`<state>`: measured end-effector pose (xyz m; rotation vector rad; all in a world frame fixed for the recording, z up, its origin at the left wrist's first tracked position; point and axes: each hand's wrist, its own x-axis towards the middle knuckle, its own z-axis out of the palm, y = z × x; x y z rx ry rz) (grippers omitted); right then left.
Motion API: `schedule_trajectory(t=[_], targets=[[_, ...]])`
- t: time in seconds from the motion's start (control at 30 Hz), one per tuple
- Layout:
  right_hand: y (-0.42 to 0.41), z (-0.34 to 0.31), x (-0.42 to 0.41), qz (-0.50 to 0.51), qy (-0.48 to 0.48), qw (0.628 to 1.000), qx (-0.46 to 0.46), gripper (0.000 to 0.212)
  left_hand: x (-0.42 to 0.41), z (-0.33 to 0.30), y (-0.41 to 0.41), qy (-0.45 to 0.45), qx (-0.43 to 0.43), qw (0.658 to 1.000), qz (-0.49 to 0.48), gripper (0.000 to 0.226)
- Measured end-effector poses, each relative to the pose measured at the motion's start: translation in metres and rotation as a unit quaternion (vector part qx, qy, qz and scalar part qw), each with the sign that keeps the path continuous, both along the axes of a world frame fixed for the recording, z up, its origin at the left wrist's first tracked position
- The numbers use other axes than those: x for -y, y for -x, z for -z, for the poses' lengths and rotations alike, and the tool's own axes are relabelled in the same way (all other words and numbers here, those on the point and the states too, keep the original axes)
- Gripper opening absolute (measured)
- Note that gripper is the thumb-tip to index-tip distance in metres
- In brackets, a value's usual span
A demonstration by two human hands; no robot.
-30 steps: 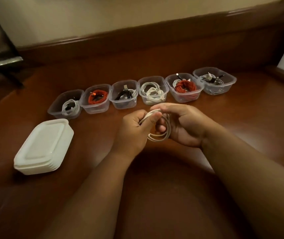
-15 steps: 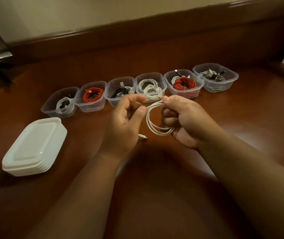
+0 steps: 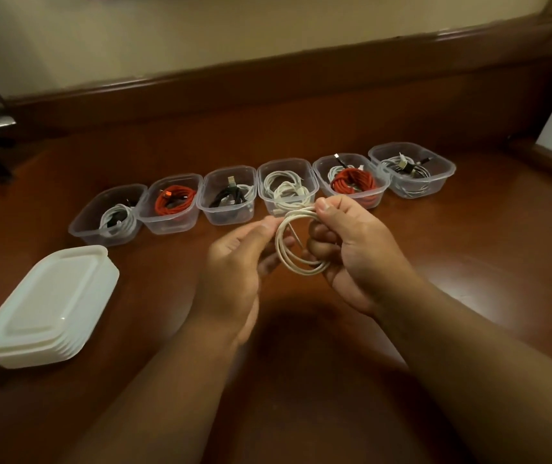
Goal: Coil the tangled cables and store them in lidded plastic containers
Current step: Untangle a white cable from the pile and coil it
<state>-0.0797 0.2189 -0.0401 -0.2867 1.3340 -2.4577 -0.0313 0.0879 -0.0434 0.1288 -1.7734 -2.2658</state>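
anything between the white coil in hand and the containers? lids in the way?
Nothing visible. The right hand holds the coiled white cable just in front of the row of six clear plastic containers, all uncovered. The stack of white plastic lids lies off to the left.

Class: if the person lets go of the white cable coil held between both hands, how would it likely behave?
The white cable coil would probably spring looser: no tie shows, only the right hand pinches its loops. It looks thin, so likely light and floppy.

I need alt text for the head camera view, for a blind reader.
Two hands hold a coiled white cable above a wooden table. Behind stand six open clear containers with coiled cables; a stack of white lids lies left.
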Motion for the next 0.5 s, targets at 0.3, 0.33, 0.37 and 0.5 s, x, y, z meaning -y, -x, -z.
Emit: schedule_trajectory(t=[0.3,0.33,0.37,0.5], targets=[[-0.0010,-0.0014,-0.0029,0.062,-0.150,0.970,-0.184,0.012,0.0012,0.0051,0.0012,-0.057,0.049,0.996,0.047,0.037],[0.0005,-0.0004,-0.0029,0.067,-0.160,0.965,-0.196,0.012,0.0016,0.0051,0.0012,-0.075,0.058,0.994,0.062,0.040],[0.0013,-0.0001,-0.0031,0.071,-0.169,0.961,-0.205,0.012,0.0013,0.0044,0.0007,-0.099,0.067,0.990,0.081,0.040],[0.0068,0.0043,-0.0035,0.084,-0.230,0.930,-0.273,0.012,0.0027,0.0031,-0.0005,-0.183,0.064,0.969,0.151,0.044]])
